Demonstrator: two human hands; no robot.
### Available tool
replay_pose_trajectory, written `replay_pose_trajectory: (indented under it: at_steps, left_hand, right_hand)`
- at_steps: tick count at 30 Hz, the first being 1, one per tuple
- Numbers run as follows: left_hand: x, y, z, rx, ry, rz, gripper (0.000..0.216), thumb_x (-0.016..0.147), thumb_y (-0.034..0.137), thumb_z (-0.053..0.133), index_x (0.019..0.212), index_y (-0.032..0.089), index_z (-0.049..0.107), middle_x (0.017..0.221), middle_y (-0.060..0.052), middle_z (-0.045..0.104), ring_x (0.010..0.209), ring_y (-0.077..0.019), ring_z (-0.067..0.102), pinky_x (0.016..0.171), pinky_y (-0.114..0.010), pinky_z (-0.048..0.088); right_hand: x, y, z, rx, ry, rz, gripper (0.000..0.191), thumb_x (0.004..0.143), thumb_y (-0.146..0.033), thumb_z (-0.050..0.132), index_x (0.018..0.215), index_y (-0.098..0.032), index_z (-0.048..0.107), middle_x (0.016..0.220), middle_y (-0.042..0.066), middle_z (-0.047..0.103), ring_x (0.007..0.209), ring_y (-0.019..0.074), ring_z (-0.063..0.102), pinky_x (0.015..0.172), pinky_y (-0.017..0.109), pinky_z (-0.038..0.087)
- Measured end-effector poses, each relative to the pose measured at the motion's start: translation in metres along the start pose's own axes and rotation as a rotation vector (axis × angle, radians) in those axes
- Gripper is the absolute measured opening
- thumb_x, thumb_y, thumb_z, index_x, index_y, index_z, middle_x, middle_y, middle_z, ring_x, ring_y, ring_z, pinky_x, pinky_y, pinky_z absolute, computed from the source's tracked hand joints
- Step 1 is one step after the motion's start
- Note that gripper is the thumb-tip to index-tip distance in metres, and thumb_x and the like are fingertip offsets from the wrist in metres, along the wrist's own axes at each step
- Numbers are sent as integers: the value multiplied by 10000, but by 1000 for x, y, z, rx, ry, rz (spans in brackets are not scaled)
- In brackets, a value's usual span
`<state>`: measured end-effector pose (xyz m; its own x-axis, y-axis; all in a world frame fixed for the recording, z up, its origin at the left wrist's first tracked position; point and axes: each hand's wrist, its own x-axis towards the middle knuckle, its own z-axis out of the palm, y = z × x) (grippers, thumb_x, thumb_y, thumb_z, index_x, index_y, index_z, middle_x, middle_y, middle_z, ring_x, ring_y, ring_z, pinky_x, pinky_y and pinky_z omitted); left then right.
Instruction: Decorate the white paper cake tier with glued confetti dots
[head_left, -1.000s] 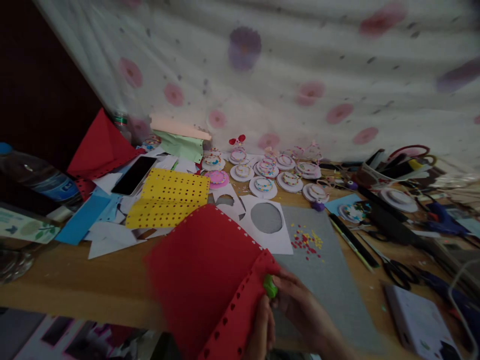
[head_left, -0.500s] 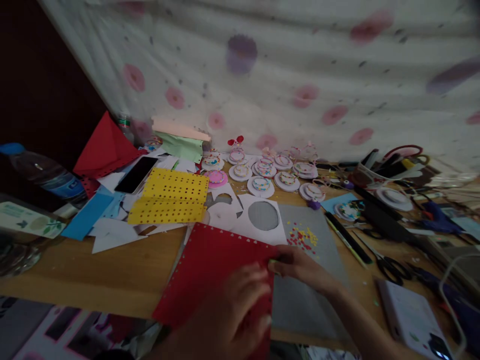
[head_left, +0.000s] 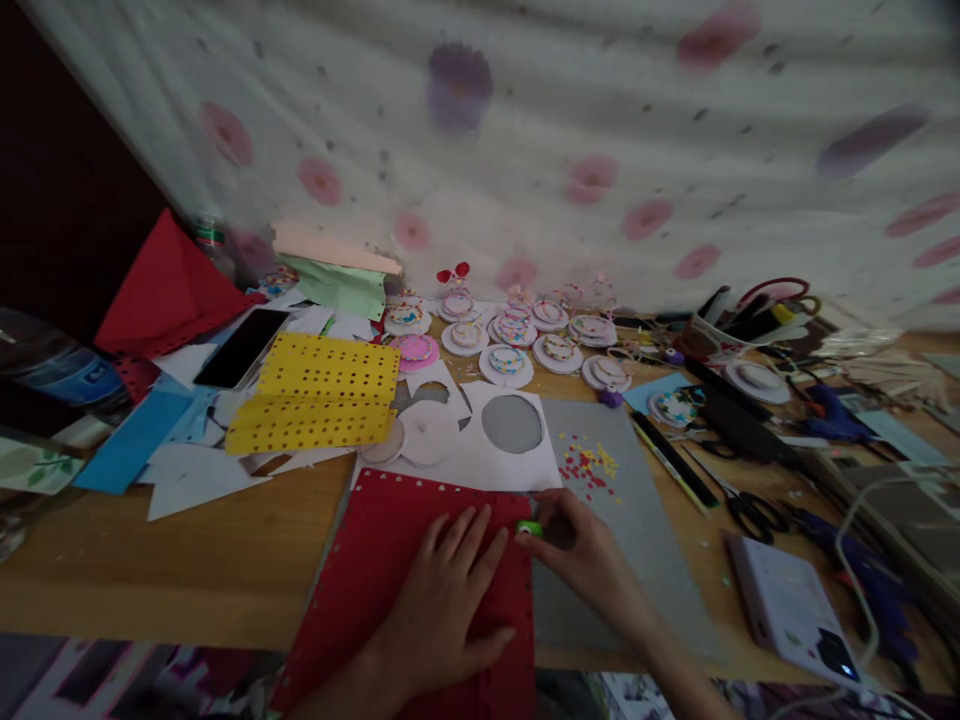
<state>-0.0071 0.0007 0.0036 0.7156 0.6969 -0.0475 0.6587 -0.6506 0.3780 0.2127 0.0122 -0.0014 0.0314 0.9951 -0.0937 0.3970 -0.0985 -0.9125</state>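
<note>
A red sheet of paper point(head_left: 390, 560) lies at the table's front, with a row of small punched holes along its edges. My left hand point(head_left: 442, 600) rests flat on it, fingers spread. At the sheet's upper right corner, my right hand point(head_left: 570, 540) pinches a small green paper punch point(head_left: 529, 527) between thumb and fingers. Under the sheet and to its right is a grey mat point(head_left: 622, 570). Small red and yellow paper bits point(head_left: 589, 468) are scattered on the mat, just beyond my right hand.
White paper with a round cutout point(head_left: 547, 465) lies behind the sheet. Several decorated paper discs point(head_left: 506, 365) stand further back. Yellow punched paper point(head_left: 315, 395) and a phone point(head_left: 240, 348) lie left. Scissors point(head_left: 750, 513), a purplish-white device point(head_left: 795, 610) and a pen cup point(head_left: 712, 340) are at right.
My left hand has come down from a blurred motion above the red sheet to lie flat on it. The green punch in my right hand now shows more fully. The view has shifted slightly.
</note>
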Motion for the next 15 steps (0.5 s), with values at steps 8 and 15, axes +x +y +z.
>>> replay_pose_trajectory:
  at_steps: [8, 15]
  left_hand:
    - [18, -11, 4, -26, 61, 11, 996, 765, 592, 598, 1517, 141, 125, 1595, -134, 78, 1454, -324, 98, 1170, -479, 103]
    - [19, -9, 4, -8, 45, 9, 964, 795, 594, 555, 1518, 142, 107, 1597, -111, 84, 1461, -291, 73, 1178, -458, 18]
  right_hand:
    - [-3, -4, -2, -111, -6, -87, 203, 881, -390, 574, 900, -199, 642, 917, 72, 618, 750, 195, 616, 691, 323, 476]
    - [3, 0, 1, -195, 10, -67, 159, 927, -273, 426, 945, -198, 565, 826, 76, 646, 743, 231, 617, 681, 346, 461]
